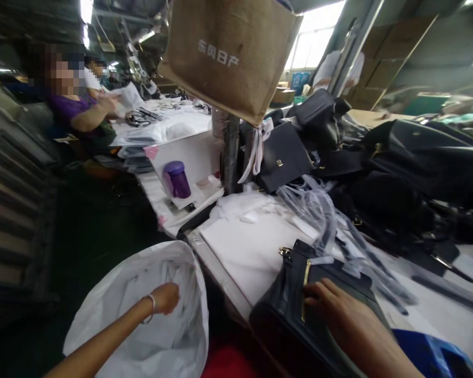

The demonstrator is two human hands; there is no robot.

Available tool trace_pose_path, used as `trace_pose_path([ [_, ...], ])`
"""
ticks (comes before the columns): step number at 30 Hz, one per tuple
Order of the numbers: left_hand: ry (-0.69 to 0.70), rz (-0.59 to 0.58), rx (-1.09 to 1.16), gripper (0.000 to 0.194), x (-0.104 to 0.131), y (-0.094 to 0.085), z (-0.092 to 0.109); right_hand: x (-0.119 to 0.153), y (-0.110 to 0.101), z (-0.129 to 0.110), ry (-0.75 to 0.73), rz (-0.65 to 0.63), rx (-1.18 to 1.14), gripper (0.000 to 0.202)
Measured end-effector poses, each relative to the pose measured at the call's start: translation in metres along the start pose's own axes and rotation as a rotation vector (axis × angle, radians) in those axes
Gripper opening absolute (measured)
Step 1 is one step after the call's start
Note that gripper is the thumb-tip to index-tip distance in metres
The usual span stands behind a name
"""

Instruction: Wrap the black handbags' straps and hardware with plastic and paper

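My left hand (166, 298) reaches into a wide white sack (89, 304) beside the table, its fingers curled closed. Crumpled white sheets (173, 278) lie in the sack around that hand; whatever its fingers hold, if anything, is hidden. My right hand (325, 299) grips a black handbag (276, 310) near the table's front edge, with the fingertips bent at its gold zipper (306, 286). Clear plastic wrap (323, 226) covers the bag's raised handles.
Black bags (398, 205) are heaped along the right. A purple bottle (177, 179) stands behind the sack, near a metal post (231, 157). A brown cloth pouch (232, 52) hangs above. At the far left table, a person (73, 105) handles white sheets. A slatted rack (16, 220) stands left.
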State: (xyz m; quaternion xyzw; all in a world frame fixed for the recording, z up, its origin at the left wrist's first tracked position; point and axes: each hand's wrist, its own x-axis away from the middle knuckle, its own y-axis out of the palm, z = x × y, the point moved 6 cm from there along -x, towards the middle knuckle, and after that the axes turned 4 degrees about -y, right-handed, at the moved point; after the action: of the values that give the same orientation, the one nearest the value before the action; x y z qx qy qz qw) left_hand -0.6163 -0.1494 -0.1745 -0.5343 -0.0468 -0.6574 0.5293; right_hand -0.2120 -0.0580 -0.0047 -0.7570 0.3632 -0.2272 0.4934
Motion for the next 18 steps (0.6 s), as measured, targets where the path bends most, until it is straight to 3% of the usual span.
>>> trace_pose_path([
  [3,-0.032,0.021,-0.159,0.042,0.006,0.029,-0.056,0.007,0.002,-0.004,0.011,0.044,0.062,0.028],
  [6,-0.058,-0.038,-0.31,0.102,0.002,0.055,-0.09,0.014,0.002,-0.011,0.005,0.035,0.102,0.026],
  [8,-0.076,-0.108,-0.371,0.125,-0.003,0.063,-0.106,0.017,0.003,-0.015,0.005,0.03,0.116,0.026],
  [11,-0.079,-0.2,-0.393,0.115,-0.006,0.062,-0.123,0.02,0.005,-0.02,0.034,0.026,0.139,0.026],
  [14,-0.058,-0.208,-0.394,0.103,-0.001,0.059,-0.129,0.021,0.004,-0.026,0.061,0.046,0.165,0.028],
  [16,-0.015,-0.155,-0.379,0.089,0.007,0.061,-0.12,0.024,0.001,-0.033,0.085,0.065,0.172,0.027],
  [18,0.079,-0.047,-0.325,0.06,0.019,0.062,-0.1,0.029,-0.004,-0.04,0.107,0.074,0.155,0.026],
])
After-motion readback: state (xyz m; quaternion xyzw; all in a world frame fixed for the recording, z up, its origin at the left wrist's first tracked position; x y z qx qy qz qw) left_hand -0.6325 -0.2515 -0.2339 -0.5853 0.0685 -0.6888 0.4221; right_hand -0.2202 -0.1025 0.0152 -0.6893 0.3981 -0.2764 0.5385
